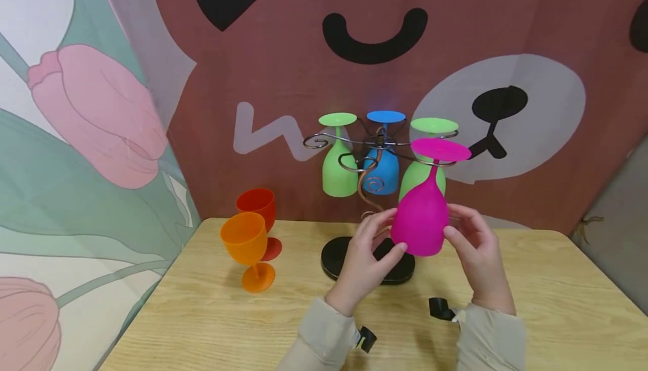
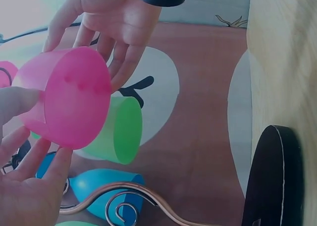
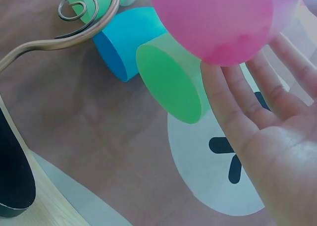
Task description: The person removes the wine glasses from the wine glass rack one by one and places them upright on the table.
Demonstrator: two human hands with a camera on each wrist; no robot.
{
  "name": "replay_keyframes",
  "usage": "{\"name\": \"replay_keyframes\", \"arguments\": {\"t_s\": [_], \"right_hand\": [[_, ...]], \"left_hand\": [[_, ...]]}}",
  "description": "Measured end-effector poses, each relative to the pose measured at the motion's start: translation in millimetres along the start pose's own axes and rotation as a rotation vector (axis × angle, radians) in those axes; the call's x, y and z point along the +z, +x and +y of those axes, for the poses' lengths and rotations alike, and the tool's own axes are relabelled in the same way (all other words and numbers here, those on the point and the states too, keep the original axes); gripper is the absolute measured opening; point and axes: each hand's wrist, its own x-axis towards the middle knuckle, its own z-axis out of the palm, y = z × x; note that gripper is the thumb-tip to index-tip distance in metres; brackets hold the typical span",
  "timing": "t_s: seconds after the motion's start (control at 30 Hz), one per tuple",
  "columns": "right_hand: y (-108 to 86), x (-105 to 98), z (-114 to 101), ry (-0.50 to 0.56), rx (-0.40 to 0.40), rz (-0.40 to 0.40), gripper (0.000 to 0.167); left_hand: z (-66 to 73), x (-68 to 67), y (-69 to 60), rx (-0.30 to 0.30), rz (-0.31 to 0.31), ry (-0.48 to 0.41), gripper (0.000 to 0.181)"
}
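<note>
A magenta goblet (image 1: 420,222) hangs upside down at the front right of a metal rack (image 1: 382,145), its foot above a wire loop. My left hand (image 1: 361,264) holds the bowl from the left, thumb near the rim; my right hand (image 1: 476,256) touches its right side with thumb and fingers. In the left wrist view the bowl (image 2: 74,97) lies between both hands. The right wrist view shows the right hand's (image 3: 272,117) fingertips against the bowl (image 3: 223,23). Behind it hangs a green goblet (image 1: 410,177).
Another green goblet (image 1: 340,174) and a blue goblet (image 1: 382,174) hang upside down on the rack, above its black base (image 1: 334,256). An orange goblet (image 1: 245,239) and a red goblet (image 1: 265,205) stand upright on the table (image 1: 192,315) at the left. A printed cloth hangs behind.
</note>
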Motion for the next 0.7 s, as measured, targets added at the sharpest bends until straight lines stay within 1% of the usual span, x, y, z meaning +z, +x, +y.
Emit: {"name": "replay_keyframes", "arguments": {"t_s": [0.17,0.3,0.43,0.6,0.7], "right_hand": [[-0.3,-2.6,-1.3,0.03,-0.002,-0.009,0.035],[-2.2,-4.7,0.2,0.084,-0.039,-0.028,0.037],[-3.4,-5.2,0.4,0.104,-0.072,-0.038,0.038],[-3.9,-5.3,-3.0,0.097,-0.06,-0.034,0.038],[-4.0,-6.2,-4.2,0.118,-0.079,-0.043,0.039]], "left_hand": [[0.1,0.6,0.7,0.011,-0.02,0.004,0.056],[2.4,0.2,-0.8,0.006,-0.03,0.007,0.056],[5.2,-0.9,-2.1,0.007,-0.033,0.012,0.057],[8.0,-1.8,-1.8,0.008,-0.037,-0.006,0.057],[9.0,-2.1,-1.4,0.015,-0.043,-0.013,0.058]]}}
